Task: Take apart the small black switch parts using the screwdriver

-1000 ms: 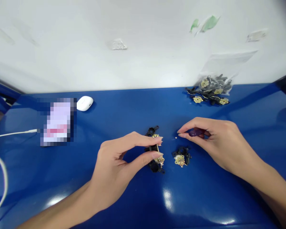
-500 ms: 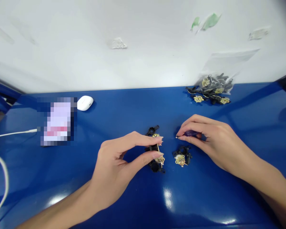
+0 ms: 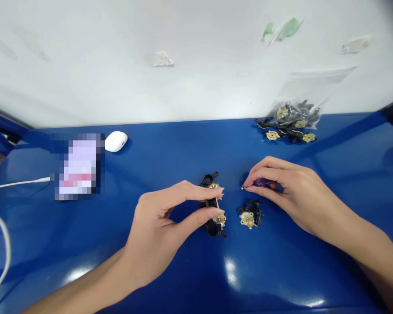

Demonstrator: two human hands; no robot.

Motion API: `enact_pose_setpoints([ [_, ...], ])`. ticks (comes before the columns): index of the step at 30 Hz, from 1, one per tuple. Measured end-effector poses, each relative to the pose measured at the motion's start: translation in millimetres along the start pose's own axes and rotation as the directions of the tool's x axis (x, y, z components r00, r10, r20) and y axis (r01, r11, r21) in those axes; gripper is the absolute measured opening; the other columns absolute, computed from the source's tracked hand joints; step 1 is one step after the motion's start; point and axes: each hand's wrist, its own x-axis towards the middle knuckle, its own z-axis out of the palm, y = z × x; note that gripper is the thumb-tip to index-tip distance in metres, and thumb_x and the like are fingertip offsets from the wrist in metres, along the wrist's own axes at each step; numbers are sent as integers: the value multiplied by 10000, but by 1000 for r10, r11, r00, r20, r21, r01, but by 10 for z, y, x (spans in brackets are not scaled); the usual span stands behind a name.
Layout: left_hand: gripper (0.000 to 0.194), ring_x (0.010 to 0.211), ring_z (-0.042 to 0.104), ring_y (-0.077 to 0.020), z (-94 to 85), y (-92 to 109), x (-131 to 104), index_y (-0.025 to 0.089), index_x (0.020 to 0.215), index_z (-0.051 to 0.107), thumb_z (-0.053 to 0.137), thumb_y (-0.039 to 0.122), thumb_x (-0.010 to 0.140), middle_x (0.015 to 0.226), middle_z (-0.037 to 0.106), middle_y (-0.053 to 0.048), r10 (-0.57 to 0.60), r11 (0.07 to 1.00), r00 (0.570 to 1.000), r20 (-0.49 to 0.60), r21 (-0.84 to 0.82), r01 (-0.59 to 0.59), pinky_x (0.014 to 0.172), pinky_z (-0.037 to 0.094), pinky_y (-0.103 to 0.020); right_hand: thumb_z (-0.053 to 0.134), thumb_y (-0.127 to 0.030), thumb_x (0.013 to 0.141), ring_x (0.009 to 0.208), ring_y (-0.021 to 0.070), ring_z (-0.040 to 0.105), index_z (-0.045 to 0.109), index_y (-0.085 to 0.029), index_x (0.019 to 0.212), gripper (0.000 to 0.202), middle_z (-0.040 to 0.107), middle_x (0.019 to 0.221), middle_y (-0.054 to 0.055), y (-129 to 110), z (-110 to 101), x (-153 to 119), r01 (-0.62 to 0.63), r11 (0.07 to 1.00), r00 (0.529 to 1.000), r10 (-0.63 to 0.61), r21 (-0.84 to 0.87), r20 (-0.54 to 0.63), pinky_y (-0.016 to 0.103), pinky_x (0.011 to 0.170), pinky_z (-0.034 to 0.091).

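Note:
My left hand point(image 3: 163, 226) pinches a black part with a thin brass-coloured edge point(image 3: 209, 203) between thumb and index finger. Around those fingertips lie more black pieces and brass-coloured discs, partly covered by the fingers. A black ring-shaped piece point(image 3: 212, 227) shows below the thumb. To the right, my right hand point(image 3: 281, 183) is closed, with a tiny dark piece with a pale tip point(image 3: 243, 188) at its thumb and fingertips; its kind is too small to tell. Just below sits a small group of black parts with a brass-coloured disc point(image 3: 248, 220), untouched by either hand.
At the back right, a clear plastic bag point(image 3: 299, 111) of black and brass-coloured parts leans on the white wall point(image 3: 196, 91), with similar loose parts point(image 3: 273, 135) before it. A blurred-out phone point(image 3: 80, 168), a white case point(image 3: 116, 141) and a white cable point(image 3: 6, 244) lie on the left.

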Motion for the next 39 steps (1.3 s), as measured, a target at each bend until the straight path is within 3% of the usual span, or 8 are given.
enact_pose_setpoints([
  [8,304,1061,867,-160,-7,-3,-13,365,1174,927,934,128,983,1171,926,56,-2,1000,1000,7,2,2,1000,668,-239,695,-318,1156,908,197,768,789,-272,1124,110,764,1182,41,-30,-6,-9,-13,1000,1000,13,-5,-6,342,786,607],
  [31,326,1040,861,-125,-5,-15,-7,364,1177,923,933,107,977,1165,924,80,18,1000,1000,6,23,-18,999,663,-198,616,-449,1197,943,207,739,764,-297,1132,222,727,1202,38,19,-37,-29,-25,998,998,28,-57,51,366,837,580],
  [39,321,1041,863,-134,-1,-36,20,355,1183,924,932,108,979,1170,924,67,20,999,1000,10,27,-21,997,666,-208,622,-418,1194,957,209,744,757,-294,1148,189,734,1205,41,-8,-29,-37,-35,998,998,37,-45,49,374,865,575],
])
